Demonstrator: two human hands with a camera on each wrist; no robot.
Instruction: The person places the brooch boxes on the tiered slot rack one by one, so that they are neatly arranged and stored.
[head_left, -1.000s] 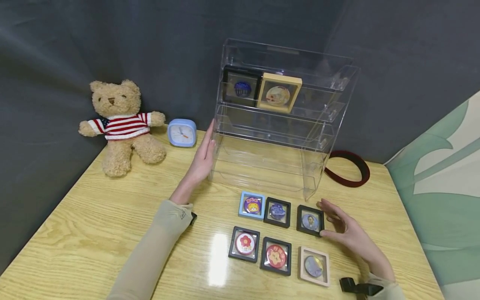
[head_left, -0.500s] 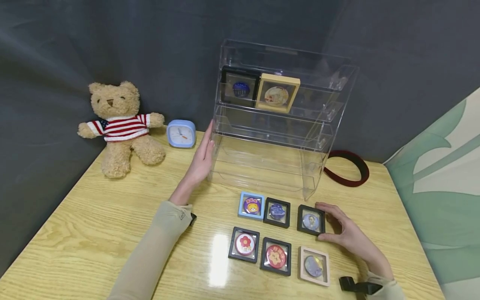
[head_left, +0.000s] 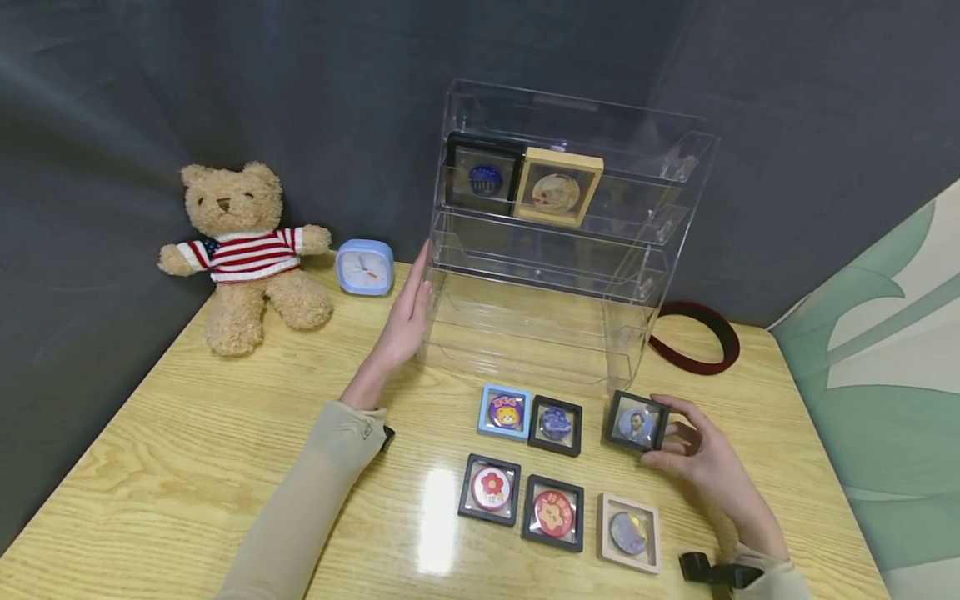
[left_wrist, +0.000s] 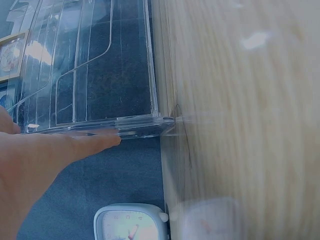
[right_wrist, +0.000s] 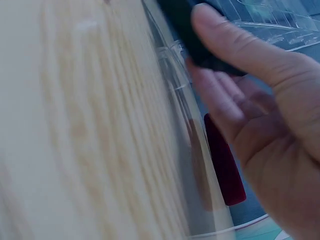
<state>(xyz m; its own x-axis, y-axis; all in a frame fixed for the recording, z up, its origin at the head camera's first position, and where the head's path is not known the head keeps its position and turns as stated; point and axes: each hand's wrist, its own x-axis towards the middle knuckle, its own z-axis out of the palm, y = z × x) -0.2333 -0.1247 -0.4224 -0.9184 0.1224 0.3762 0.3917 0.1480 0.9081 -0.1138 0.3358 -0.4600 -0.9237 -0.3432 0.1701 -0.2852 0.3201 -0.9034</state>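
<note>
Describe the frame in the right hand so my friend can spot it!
Find the clear rack on the table. By its near right corner, a right hand pinches a small black frame with a round blue badge. Only this one is held; five neighbouring frames lie flat.

On the cuff (head_left: 366, 427) just behind the left grip (head_left: 401, 332), we make out lettering that seems to read "Left". Well left of the right grip (head_left: 701, 457), we see characters across the top of the purple badge (head_left: 506, 413). Nearer our side than that grip, the red badge (head_left: 553, 514) and flower badge (head_left: 491, 487) bear characters too, all too small for us to read. Beside the left grip, we cannot read the numbers on the clock (head_left: 364, 268).
</note>
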